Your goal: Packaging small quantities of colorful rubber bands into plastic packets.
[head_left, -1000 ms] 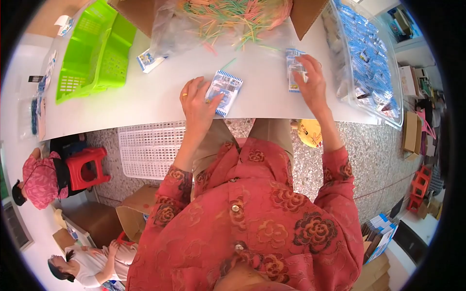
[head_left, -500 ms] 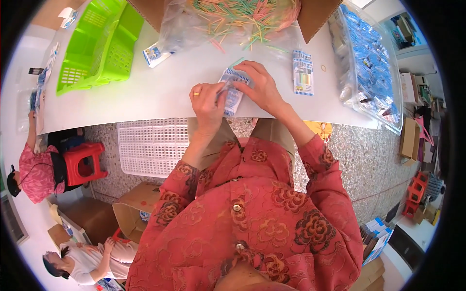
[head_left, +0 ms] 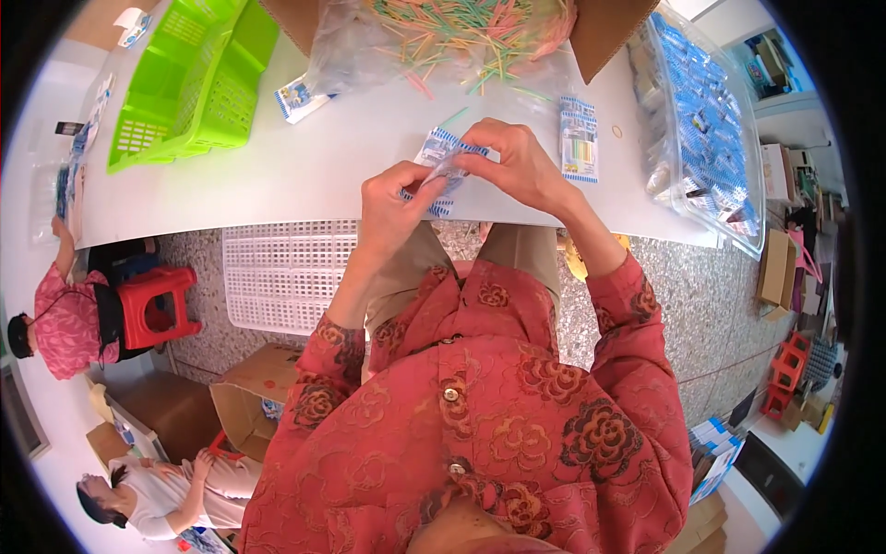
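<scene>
Near the table's front edge, my left hand (head_left: 393, 201) and my right hand (head_left: 524, 164) pinch a small clear plastic packet (head_left: 448, 170) between them. Part of it is covered by my fingers, and I cannot make out its contents. Below and behind it show blue-and-white striped packets (head_left: 437, 146), partly hidden by my hands. A thin green stick (head_left: 454, 117) lies just beyond them. To the right of my right hand, more printed packets (head_left: 579, 138) lie overlapping on the white table (head_left: 323, 180).
Pastel sticks (head_left: 480, 46) fill a plastic-lined cardboard box (head_left: 609, 37) at the back. A green basket (head_left: 198, 102) stands left, a clear tub (head_left: 706, 120) of blue packets right. One packet (head_left: 300, 98) lies by the basket. Two people sit at left, one by a red stool (head_left: 159, 305).
My hands have lifted the clear plastic slightly and drawn it between their fingertips. My right hand has shifted a little to the right, with its fingers now pinched.
</scene>
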Demonstrator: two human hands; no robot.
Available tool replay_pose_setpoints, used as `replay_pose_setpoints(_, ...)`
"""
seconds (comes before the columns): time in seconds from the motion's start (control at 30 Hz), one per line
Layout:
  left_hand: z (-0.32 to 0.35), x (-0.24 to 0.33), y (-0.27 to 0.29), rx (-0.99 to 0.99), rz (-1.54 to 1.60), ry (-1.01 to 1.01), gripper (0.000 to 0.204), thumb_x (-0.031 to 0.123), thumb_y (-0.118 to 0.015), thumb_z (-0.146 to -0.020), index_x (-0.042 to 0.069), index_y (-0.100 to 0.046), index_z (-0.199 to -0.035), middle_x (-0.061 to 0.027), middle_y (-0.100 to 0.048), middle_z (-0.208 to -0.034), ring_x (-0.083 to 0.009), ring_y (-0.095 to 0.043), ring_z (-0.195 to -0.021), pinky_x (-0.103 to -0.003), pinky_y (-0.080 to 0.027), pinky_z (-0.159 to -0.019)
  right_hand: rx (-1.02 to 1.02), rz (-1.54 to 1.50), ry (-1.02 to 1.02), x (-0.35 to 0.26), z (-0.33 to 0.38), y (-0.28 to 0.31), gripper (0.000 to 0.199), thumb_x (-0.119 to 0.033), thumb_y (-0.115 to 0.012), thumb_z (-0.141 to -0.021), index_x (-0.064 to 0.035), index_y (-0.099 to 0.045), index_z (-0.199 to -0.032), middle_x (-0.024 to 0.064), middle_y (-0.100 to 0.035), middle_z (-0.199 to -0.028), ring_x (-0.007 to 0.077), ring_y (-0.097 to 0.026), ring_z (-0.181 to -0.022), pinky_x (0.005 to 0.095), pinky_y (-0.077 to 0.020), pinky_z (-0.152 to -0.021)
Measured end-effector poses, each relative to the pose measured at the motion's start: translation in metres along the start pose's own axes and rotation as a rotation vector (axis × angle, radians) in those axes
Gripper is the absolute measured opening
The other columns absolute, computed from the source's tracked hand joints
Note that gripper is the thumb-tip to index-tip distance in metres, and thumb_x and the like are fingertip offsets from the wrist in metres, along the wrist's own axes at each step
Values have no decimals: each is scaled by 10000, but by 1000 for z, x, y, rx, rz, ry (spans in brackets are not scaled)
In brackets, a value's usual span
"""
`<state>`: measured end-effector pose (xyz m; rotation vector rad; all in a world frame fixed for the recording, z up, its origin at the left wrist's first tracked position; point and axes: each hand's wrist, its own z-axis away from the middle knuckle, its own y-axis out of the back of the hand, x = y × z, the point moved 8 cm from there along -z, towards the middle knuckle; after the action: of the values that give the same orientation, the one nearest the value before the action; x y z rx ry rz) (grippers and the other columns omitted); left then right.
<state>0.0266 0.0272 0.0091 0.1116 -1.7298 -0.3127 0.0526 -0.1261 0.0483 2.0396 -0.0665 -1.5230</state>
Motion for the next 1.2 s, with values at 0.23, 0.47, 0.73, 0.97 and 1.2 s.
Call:
replay_pose_setpoints(0.23, 6, 11, 0, 21, 75, 33, 63, -1, -691, -785, -8, -635, -758, 19, -595, -685, -28, -487, -632, -194, -396, -563, 46, 128, 136, -32, 6, 7, 210, -82, -689, -762, 0, -635, -948, 111, -614, -843, 250, -571, -746, 329, -462, -690)
replay_pose_setpoints(0.47, 9, 5, -1, 113, 269, 49, 80, -50, -685, -773, -9, -618, -753, 14, -588, -709, -31, -483, -651, -187, -394, -582, 346, 126, 251, -61, 21, 27, 370, -7, -721, -702, -51, -624, -1057, 82, -597, -1037, 208, -594, -831, 305, -495, -730)
replay_pose_setpoints(0.73, 13, 17, -1, 150, 298, -45, 77, 5, -690, -776, 7, -616, -754, -4, -617, -708, -33, -529, -659, -190, -428, -588, 296, 341, 357, -73, 31, 18, 284, -5, -709, -694, -26, -617, -962, 99, -597, -996, 253, -607, -845, 306, -503, -684)
replay_pose_setpoints(0.97, 22, 12, 0, 163, 187, -58, 73, -45, -663, -730, 2, -610, -748, -7, -592, -689, -58, -541, -663, -202, -449, -582, 94, 320, 262, -75, 33, 1, 226, -104, -736, -715, -36, -594, -877, 95, -583, -801, 272, -582, -660, 334, -469, -557)
replay_pose_setpoints(1.2, 21, 36, -17, 46, 100, -123, 156, -74, -678, -685, -9, -642, -822, -77, -645, -782, -136, -614, -721, -260, -491, -608, 224, 455, 342, -74, 30, 4, 171, -97, -712, -711, -31, -555, -723, 80, -537, -706, 263, -549, -617, 350, -448, -521)
